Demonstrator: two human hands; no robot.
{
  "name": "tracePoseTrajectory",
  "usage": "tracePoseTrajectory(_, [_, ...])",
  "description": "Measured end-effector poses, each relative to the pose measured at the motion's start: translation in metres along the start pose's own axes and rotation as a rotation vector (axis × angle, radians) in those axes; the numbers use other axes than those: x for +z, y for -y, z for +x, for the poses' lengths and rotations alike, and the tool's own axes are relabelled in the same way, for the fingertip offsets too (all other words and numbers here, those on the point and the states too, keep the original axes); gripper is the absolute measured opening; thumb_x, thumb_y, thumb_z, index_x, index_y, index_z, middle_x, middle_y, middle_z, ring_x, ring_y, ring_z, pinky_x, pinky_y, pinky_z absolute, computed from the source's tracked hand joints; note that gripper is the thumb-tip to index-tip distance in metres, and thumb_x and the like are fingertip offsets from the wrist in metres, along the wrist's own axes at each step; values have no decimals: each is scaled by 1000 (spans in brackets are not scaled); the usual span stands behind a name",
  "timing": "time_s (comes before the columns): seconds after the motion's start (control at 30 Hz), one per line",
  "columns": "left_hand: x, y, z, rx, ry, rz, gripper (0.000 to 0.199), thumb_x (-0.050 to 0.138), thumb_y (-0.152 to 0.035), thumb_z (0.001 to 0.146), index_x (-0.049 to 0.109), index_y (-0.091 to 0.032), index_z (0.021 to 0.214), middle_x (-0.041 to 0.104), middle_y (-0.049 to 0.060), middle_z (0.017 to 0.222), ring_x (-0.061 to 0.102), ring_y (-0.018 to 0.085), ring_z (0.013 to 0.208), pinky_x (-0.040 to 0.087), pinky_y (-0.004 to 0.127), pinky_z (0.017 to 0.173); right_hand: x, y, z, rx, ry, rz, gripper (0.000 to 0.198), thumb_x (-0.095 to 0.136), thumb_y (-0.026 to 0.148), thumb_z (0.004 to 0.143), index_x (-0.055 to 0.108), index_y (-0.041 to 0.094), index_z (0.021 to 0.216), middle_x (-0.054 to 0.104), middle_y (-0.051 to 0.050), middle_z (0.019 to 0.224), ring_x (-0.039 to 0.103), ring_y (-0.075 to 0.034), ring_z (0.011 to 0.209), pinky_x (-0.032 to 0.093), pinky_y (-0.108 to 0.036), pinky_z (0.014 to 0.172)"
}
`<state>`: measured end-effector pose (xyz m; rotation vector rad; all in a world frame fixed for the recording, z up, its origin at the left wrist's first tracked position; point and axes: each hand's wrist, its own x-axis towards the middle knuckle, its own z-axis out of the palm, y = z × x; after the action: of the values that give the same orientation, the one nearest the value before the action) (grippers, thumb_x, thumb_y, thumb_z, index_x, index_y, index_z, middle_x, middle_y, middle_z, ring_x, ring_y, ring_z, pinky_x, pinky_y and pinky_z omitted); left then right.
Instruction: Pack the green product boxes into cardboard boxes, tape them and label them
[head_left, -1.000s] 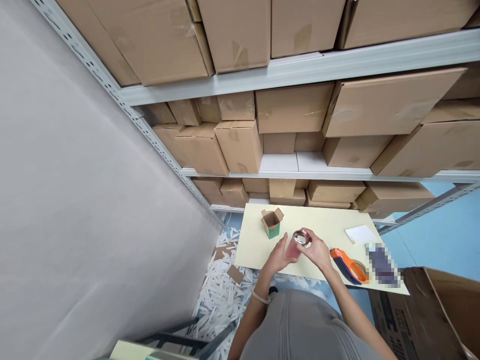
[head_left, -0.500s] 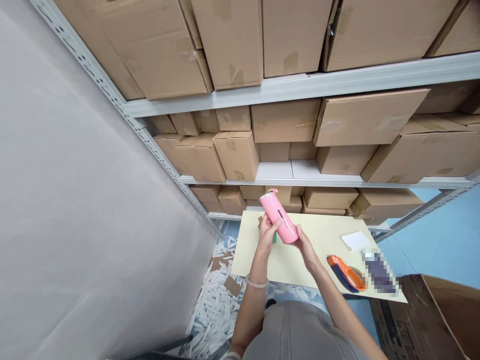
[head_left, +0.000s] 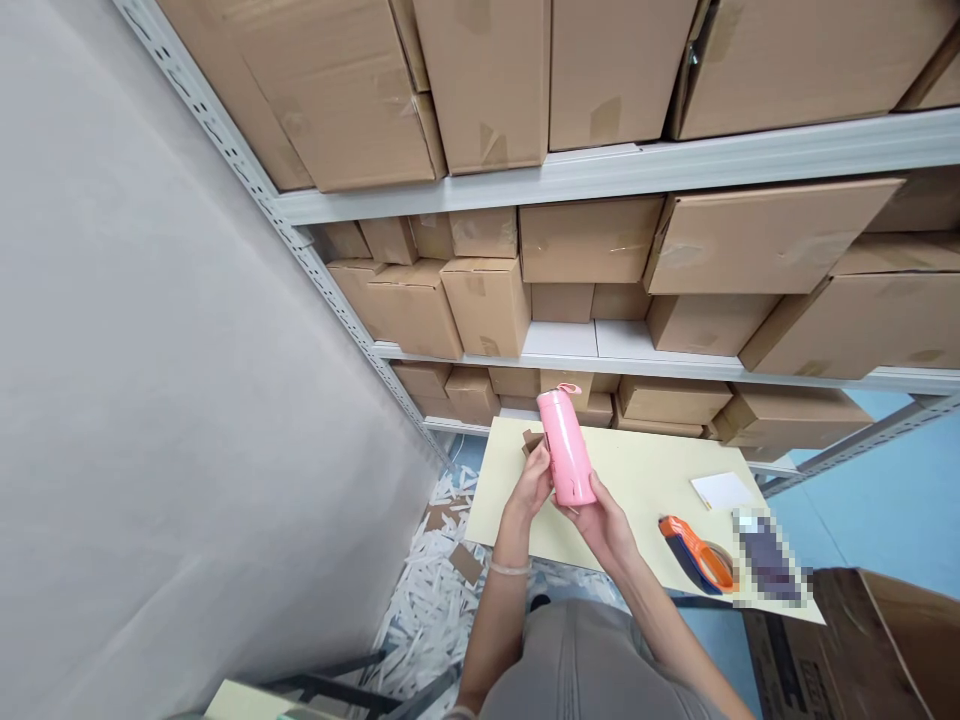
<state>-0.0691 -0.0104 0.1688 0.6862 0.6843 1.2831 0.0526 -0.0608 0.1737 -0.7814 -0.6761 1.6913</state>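
A pink bottle point(head_left: 566, 450) with a small strap loop at its top is held above the pale yellow table point(head_left: 637, 460), tilted slightly to the left. My left hand point(head_left: 532, 482) grips its left side, fingers wrapped partly behind it. Around the lower right side and base closes my right hand point(head_left: 604, 520). Dark print shows at the bottle's left edge, mostly turned out of sight. Behind my left hand a bit of brown cardboard point(head_left: 531, 440) lies on the table.
An orange and blue tape dispenser point(head_left: 697, 555), a white card point(head_left: 721, 491) and a blurred-out dark object point(head_left: 771, 560) lie on the table's right. Shelves ahead hold cardboard boxes point(head_left: 487, 305). White paper shreds point(head_left: 427, 590) cover the floor at left; a large open carton point(head_left: 817, 640) stands lower right.
The bottle has been turned about its length, so its printed label has swung to the left, and it stands more upright. My right hand has shifted further under its base.
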Motion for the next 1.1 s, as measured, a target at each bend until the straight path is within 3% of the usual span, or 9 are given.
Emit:
tracePoseTrajectory(0.13, [4,0,2,57,10,73,65,77,-55,75,61,-20,127,60,11,135,54,28,129,45,34,105,-10,0,4,-250,-193,-337,57,73,50,76,55,26,125,61,-8,128,59,-26,112,52,-38,88])
tracePoseTrajectory(0.27, [8,7,2,38,-67,103,56,81,-49,73,66,-19,118,67,10,122,54,30,128,44,36,106,-13,2,4,-471,-327,-726,63,75,49,72,54,23,125,61,-11,124,58,-28,108,49,-43,91])
tracePoseTrajectory(0.37, [10,10,1,-1,-118,-1,56,82,-49,72,66,-17,114,69,10,116,58,29,121,46,37,103,-10,2,1,-613,-426,-960,64,74,48,72,53,22,127,61,-12,125,57,-30,110,46,-46,95])
tracePoseTrajectory(0.6, [26,10,-6,-162,-70,-286,53,73,-58,78,66,-16,111,69,13,119,60,30,122,48,39,105,7,14,-5,-862,-543,-1154,68,72,47,75,49,20,133,61,-15,123,56,-32,110,44,-50,95])
tracePoseTrajectory(0.77, [42,18,-10,-286,-43,-361,67,59,-72,79,66,-14,113,71,15,113,63,33,115,52,45,101,18,23,-4,-1010,-522,-1229,64,71,41,78,48,20,134,60,-16,123,55,-32,111,44,-50,94])
tracePoseTrajectory(0.87, [46,19,-10,-286,-2,-341,73,55,-77,78,65,-14,116,71,15,113,61,34,118,50,48,103,18,24,-6,-1034,-458,-1252,63,71,39,78,47,22,135,60,-15,124,55,-32,112,43,-50,95])
tracePoseTrajectory(0.97, [42,13,-11,-232,26,-323,75,51,-78,79,64,-15,120,68,15,120,57,34,125,47,49,106,12,24,-13,-968,-334,-1183,69,71,46,77,46,23,137,58,-15,128,55,-33,114,43,-52,96])
tracePoseTrajectory(1.03, [37,7,-11,-190,41,-322,76,49,-76,81,62,-16,125,64,15,127,53,32,130,45,47,109,7,26,-17,-862,-268,-1024,71,68,52,79,44,22,139,59,-15,127,56,-32,111,44,-50,94])
tracePoseTrajectory(1.1, [31,0,-11,-134,48,-310,76,47,-74,83,60,-15,130,62,14,131,51,30,132,42,45,112,3,27,-19,-654,-198,-805,60,57,58,86,49,21,132,63,-13,117,61,-28,99,48,-46,88])
